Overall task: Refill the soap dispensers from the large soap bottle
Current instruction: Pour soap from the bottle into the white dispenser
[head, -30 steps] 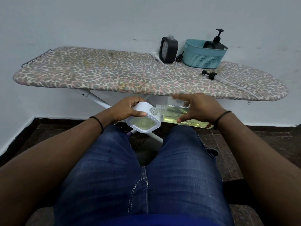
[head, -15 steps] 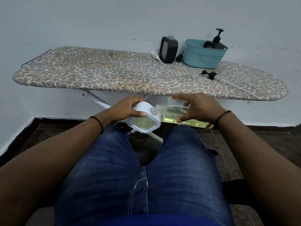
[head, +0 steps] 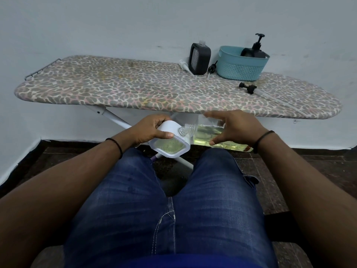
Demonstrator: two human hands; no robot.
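Right hand (head: 237, 128) tips soap bottle (head: 208, 135), seemingly touching left hand's (head: 148, 130) dispenser (head: 170, 146).

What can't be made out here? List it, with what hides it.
Head view only:
- Soap stream: too small to see at the large bottle's mouth.
- White dispenser's far side: covered by the left hand.
- Bottle's base: behind the right hand and wrist.
- Basket contents: partly hidden by its wall.

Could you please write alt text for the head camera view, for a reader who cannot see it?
A seated person's right hand tips a clear soap bottle of yellow liquid, neck at a white dispenser gripped by the left hand. Beyond, an ironing board carries a black dispenser, a teal basket and loose pump heads.
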